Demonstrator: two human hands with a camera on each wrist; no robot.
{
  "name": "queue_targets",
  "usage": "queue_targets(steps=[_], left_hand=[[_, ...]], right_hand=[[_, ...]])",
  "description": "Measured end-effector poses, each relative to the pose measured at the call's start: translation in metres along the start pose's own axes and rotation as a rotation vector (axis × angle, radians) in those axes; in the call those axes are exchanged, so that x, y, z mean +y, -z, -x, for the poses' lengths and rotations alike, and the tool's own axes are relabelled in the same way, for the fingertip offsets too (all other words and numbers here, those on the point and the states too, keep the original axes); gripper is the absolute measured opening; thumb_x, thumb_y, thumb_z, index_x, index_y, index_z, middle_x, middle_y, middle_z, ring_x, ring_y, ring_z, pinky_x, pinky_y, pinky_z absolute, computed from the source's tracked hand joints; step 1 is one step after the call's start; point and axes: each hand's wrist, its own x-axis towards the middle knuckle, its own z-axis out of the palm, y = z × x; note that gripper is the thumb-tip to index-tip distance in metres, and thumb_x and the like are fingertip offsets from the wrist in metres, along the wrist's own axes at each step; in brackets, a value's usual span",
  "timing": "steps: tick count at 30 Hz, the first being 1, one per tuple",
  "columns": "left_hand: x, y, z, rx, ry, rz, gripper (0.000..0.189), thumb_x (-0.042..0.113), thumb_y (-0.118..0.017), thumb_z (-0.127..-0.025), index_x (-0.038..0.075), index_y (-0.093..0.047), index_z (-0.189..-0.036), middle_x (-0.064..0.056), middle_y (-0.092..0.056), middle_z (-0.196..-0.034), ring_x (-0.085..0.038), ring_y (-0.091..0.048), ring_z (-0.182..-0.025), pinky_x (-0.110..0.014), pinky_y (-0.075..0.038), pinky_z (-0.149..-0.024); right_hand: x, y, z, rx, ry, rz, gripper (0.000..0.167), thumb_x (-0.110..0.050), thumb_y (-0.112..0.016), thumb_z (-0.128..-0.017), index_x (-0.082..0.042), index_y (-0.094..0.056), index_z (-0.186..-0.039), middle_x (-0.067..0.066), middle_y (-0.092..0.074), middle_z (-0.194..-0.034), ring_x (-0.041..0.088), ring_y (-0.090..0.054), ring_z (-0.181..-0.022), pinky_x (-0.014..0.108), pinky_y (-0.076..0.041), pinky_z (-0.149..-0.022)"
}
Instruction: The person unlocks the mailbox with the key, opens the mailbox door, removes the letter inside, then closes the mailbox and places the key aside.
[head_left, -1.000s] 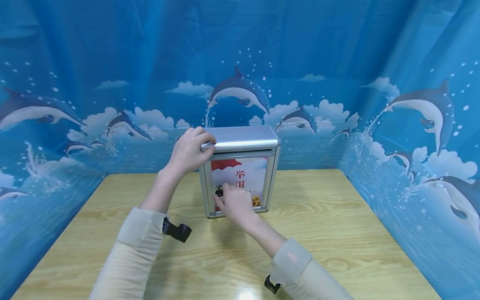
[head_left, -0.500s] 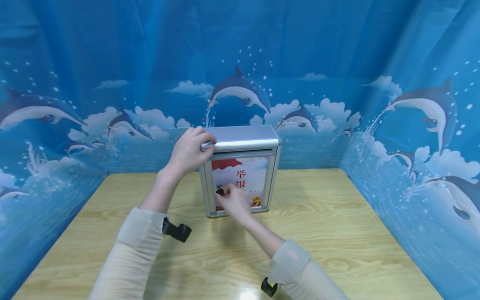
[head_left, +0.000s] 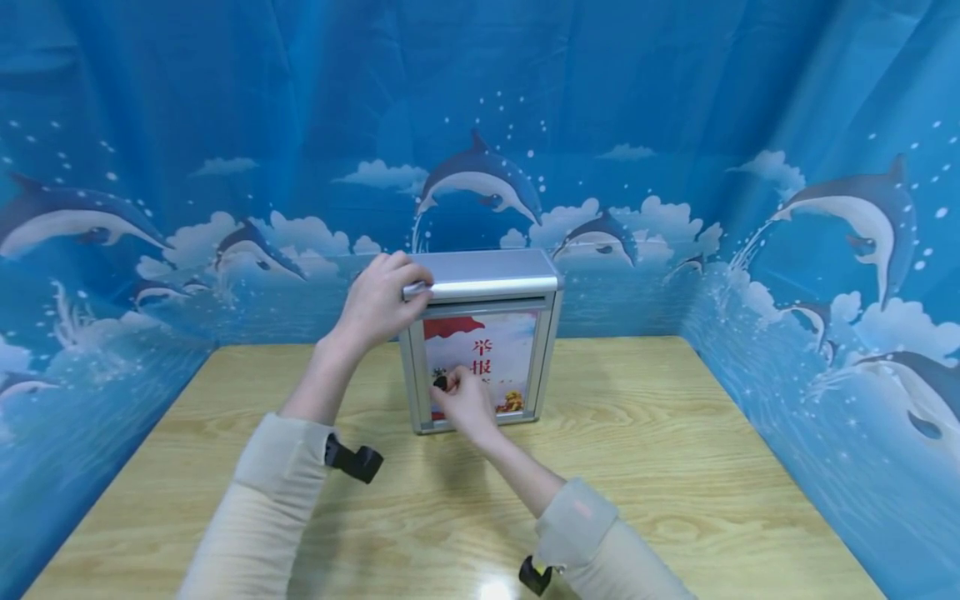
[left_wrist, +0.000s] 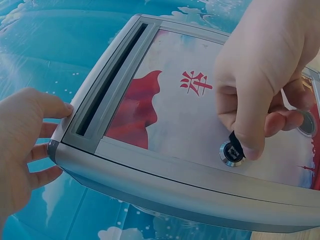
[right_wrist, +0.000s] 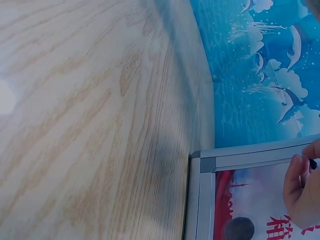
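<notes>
Silver box (head_left: pixel 487 325) standing upright on the table (head_left: pixel 637 433), a dark slot (left_wrist: pixel 113 79) across its upper front, pale panel (left_wrist: pixel 170 110) with red characters below; left hand (head_left: pixel 382 300) gripping its top left corner. Black key (left_wrist: pixel 236 145), pinched by the right hand (head_left: pixel 471 404), at the box's chrome lock (left_wrist: pixel 227 158).

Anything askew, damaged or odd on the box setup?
Nothing stands out. The metal box stands on the table, with no visible damage. The left hand grips its top corner; the right hand pinches a black tab at the lock, hiding part of the front.
</notes>
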Motion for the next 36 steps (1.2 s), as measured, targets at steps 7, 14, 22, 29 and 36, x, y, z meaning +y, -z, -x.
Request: queue_targets(steps=[7, 14, 22, 29, 36], left_hand=[[0.0, -0.001, -0.001, 0.001, -0.006, -0.005, 0.013, 0.011, -0.062, -0.087, 0.006, -0.068, -0.097, -0.008, -0.058, -0.093, -0.024, -0.047, -0.085, -0.038, -0.041, -0.072], [0.0, 0.0, -0.002, 0.007, -0.008, -0.008, 0.013, 0.012, -0.062, -0.087, 0.006, -0.068, -0.096, -0.007, -0.058, -0.093, -0.024, -0.047, -0.085, -0.038, -0.041, -0.073], [-0.001, 0.003, -0.002, -0.018, -0.001, -0.012, 0.014, 0.011, -0.06, -0.088, 0.006, -0.068, -0.098, -0.008, -0.058, -0.095, -0.025, -0.047, -0.087, -0.04, -0.04, -0.075], [0.0, 0.003, -0.002, -0.028, 0.008, -0.005, 0.014, 0.011, -0.06, -0.088, 0.006, -0.067, -0.098, -0.008, -0.058, -0.096, -0.025, -0.046, -0.088, -0.04, -0.04, -0.077], [0.0, 0.002, 0.0, -0.032, 0.01, -0.01, 0.014, 0.011, -0.06, -0.087, 0.006, -0.067, -0.099, -0.009, -0.057, -0.097, -0.025, -0.046, -0.088, -0.04, -0.04, -0.076]], right_hand=[[0.001, 0.002, 0.0, 0.013, 0.097, 0.112, 0.019, -0.013, -0.062, -0.081, -0.011, -0.047, -0.07, -0.004, -0.044, -0.056, 0.007, -0.038, -0.045, 0.022, -0.031, -0.041], [0.0, 0.009, -0.003, 0.099, 0.423, 0.629, 0.019, -0.023, -0.064, -0.082, -0.014, -0.051, -0.071, -0.008, -0.039, -0.049, 0.005, -0.028, -0.038, 0.019, -0.019, -0.034], [0.002, 0.012, -0.006, 0.152, 0.632, 0.849, 0.02, -0.024, -0.065, -0.082, -0.014, -0.052, -0.07, -0.009, -0.038, -0.051, 0.004, -0.03, -0.039, 0.017, -0.018, -0.034], [0.004, 0.013, -0.009, 0.184, 0.748, 0.932, 0.021, -0.024, -0.068, -0.08, -0.013, -0.053, -0.069, -0.007, -0.043, -0.053, 0.006, -0.034, -0.042, 0.018, -0.02, -0.035], [0.005, 0.013, -0.005, 0.184, 0.724, 0.91, 0.019, -0.028, -0.067, -0.082, -0.01, -0.06, -0.082, -0.002, -0.053, -0.063, 0.007, -0.042, -0.045, 0.017, -0.025, -0.035]])
